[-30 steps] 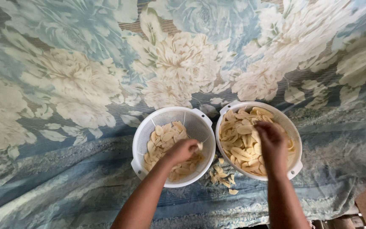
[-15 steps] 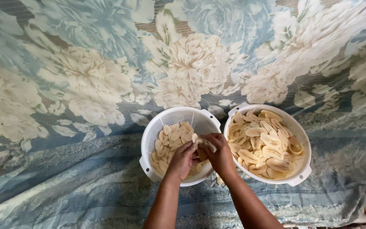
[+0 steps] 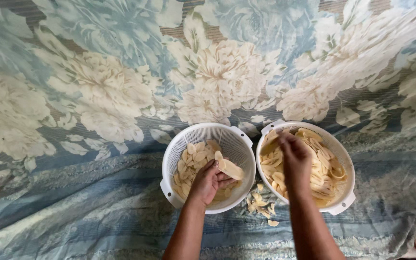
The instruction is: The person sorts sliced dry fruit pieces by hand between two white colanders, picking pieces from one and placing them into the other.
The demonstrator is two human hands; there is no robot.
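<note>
Two white plastic colanders stand side by side on a floral cloth. Inside the left colander lie pale yellow slices, and my left hand is over them, shut on a few slices that stick out past its fingers. The right colander holds a larger heap of the same slices. My right hand reaches down into that heap with its fingers among the slices; whether it grips any is hidden.
Several loose slices lie on the cloth between the two colanders, near their front rims. The blue and cream floral cloth covers the whole surface and is wrinkled toward the near edge.
My right hand has moved from the left colander, where both hands met, over into the right colander. My left hand stays in the left one, now showing slices in its fingers.
</note>
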